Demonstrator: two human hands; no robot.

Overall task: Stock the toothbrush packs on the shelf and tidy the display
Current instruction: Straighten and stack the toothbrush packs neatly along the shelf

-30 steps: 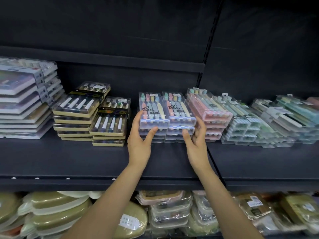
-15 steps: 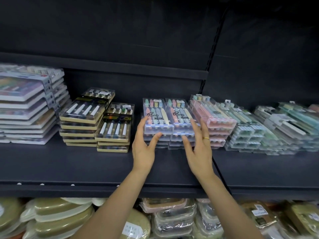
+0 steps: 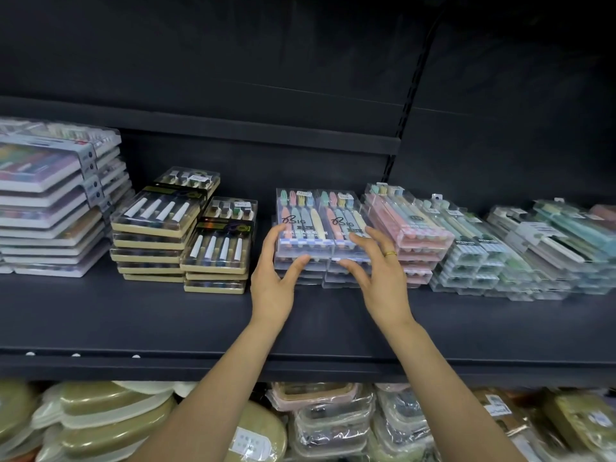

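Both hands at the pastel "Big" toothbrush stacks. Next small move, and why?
Probably press both stacks together and square their front edges: left hand and right hand bracket them with spread fingers, and the lower packs sit unevenly under the top ones.

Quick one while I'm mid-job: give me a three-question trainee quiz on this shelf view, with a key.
1. True or false: the left hand touches the left pastel toothbrush stack.
2. Which stack stands directly to the right of the two pastel stacks? A. pink toothbrush packs B. black-and-gold packs C. green lidded containers
3. Fill in: the right hand wears a gold ____.

Key: 1 true; its fingers lie along the stack's left side, thumb at the front. 2 A. 3 ring.
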